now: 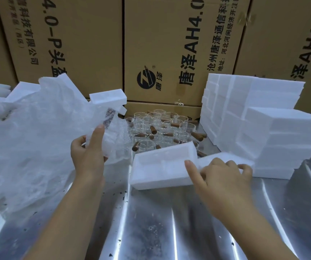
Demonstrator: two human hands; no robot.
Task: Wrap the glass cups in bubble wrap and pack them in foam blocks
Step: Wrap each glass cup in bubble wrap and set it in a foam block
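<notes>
Cartons: tall brown cardboard boxes (169, 44) with black print fill the top of the frame behind everything.
Desk: a shiny ribbed metal desk (151, 222) spans the lower frame, speckled with dark crumbs.
Wrap heap: a crumpled pile of clear bubble wrap (29, 137) covers the left side.
Foam stock: stacked white foam blocks (254, 119) stand at the right.
Cups: clear glass cups with brown wooden handles (156, 128) crowd the centre, just behind the hands.
Open block: a white hollowed foam block (160, 166) lies at centre, tilted on its side.
Left hand: the left hand (87, 152) is closed around a bubble-wrapped bundle (113, 139), left of centre; a cup inside cannot be confirmed.
Right hand: the right hand (224, 177) rests loosely spread on the block, forefinger extended, with nothing enclosed.
Step advice: probably seating the bundle; steady the block with its cavity upward and press the bundle in straight, wrap ends tucked.
</notes>
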